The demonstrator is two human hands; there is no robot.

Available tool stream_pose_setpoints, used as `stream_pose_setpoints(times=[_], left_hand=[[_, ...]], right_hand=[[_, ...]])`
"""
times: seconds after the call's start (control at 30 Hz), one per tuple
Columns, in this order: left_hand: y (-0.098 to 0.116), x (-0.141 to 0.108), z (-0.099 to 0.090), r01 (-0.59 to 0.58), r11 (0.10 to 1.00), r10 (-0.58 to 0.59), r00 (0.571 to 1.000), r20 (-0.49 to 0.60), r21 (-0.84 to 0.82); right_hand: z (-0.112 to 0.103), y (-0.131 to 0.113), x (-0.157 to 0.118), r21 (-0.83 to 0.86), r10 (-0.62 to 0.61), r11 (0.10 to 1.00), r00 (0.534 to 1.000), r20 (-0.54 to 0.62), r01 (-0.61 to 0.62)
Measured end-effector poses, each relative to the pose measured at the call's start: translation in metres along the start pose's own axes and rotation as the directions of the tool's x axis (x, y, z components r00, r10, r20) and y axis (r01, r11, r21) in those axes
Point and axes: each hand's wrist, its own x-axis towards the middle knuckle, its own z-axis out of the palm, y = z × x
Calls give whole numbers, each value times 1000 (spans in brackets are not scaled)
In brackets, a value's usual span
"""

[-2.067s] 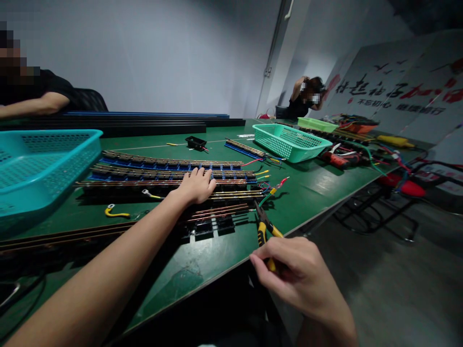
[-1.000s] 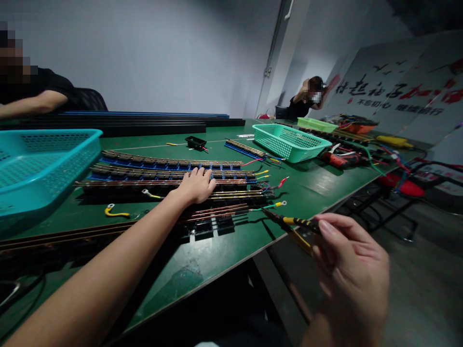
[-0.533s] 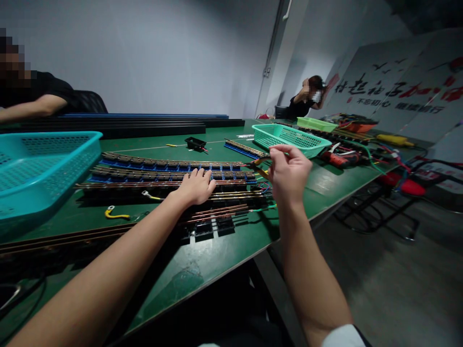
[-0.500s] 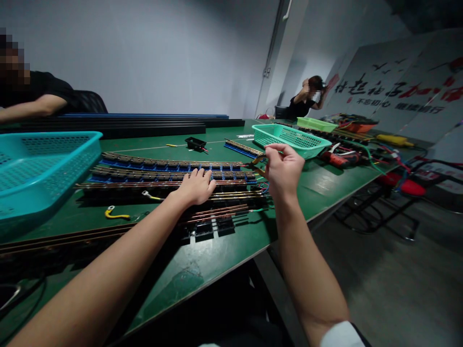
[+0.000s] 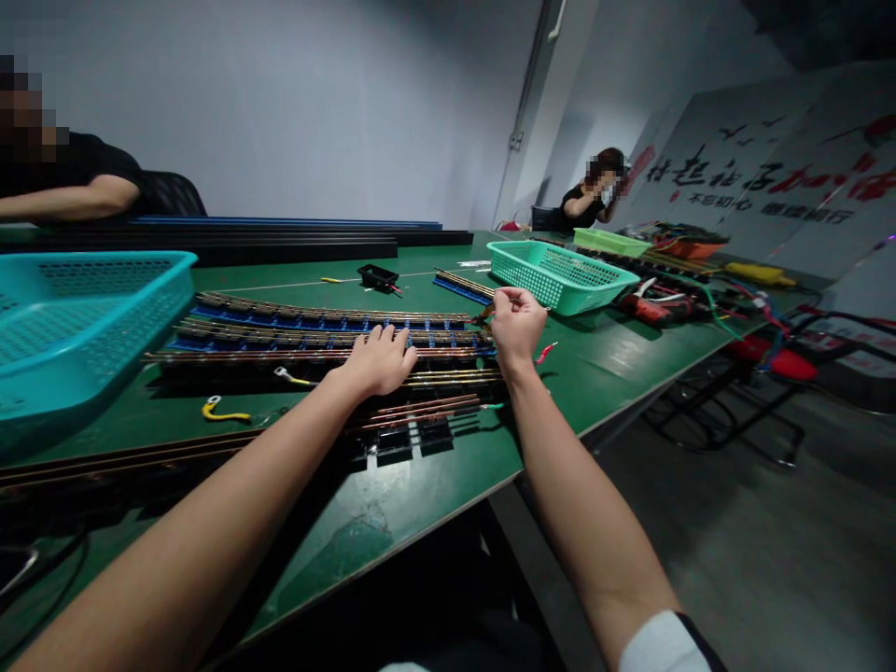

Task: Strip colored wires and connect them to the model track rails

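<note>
My left hand (image 5: 378,359) lies with its fingers spread on a row of long metal-rod strips. Under and beyond its fingertips is a blue-based strip (image 5: 308,337), with a second blue-based strip (image 5: 301,314) behind it. At the right ends of these strips is my right hand (image 5: 519,322), its fingers closed around something small and dark that they mostly hide. A red wire end (image 5: 547,352) sticks out to the right of that wrist. In front of my left hand lie copper rods (image 5: 420,413) on black holders. A yellow cable with a ring lug (image 5: 225,411) lies to the left.
A blue basket (image 5: 91,359) stands on the left, a green basket (image 5: 560,294) beyond my right hand. Red-handled tools (image 5: 654,306) lie farther right. A small black box (image 5: 378,276) sits near the back, before long black bars (image 5: 315,246). Two people sit across the table.
My right hand has moved left and slightly down, closer to the strips' ends, and a red wire end now shows beside it. My left hand has stayed in place.
</note>
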Motion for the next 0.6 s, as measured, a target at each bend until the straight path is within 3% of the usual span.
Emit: stream_pose_setpoints(times=[0.1,0.2,0.3,0.47,0.6], left_hand=[[0,-1,0,-7,1000,7,1000,-8,0],[-1,1,1,-12,1000,12,1000,-14,4],[-2,2,2,-11,1000,11,1000,-18,6],[0,1,2,-2,1000,2,1000,-16,8],[0,0,1,-3,1000,4,1000,-24,3]], right_hand=[[1,0,-2,-73,2,997,1000,7,-2],[0,-4,-9,-185,-79,980,997,9,79],[0,-10,-17,-271,-167,942,977,135,198],[3,-10,-28,-291,-242,876,872,427,385],[4,-7,-31,-250,-292,849,807,513,466]])
